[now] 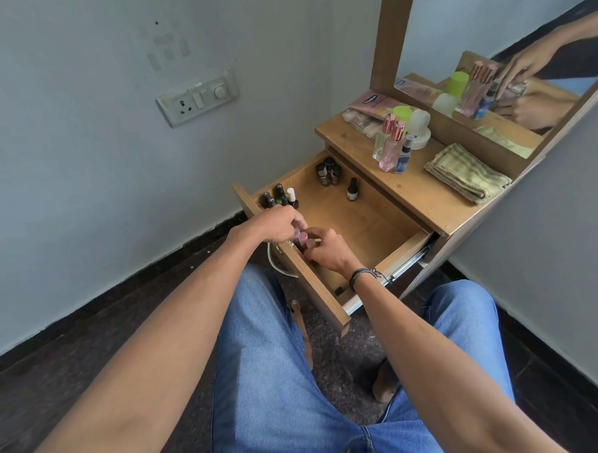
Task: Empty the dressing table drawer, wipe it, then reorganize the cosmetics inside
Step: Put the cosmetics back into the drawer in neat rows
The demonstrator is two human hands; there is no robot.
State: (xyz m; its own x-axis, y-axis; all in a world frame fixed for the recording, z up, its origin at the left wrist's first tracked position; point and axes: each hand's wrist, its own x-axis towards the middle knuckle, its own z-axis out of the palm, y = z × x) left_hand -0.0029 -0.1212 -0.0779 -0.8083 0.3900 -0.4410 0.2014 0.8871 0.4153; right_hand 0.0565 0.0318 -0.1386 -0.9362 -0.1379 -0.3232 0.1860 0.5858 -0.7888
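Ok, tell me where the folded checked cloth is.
In the head view, the folded checked cloth lies on the dressing table top, right of the perfume bottles, below the mirror.

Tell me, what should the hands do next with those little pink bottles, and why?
Probably stand the pink-capped bottles upright against the front wall of the drawer, next to the nail polish bottles in its left corner. The left hand and right hand both grip them just inside that wall, and the other bottles stand grouped in corners.
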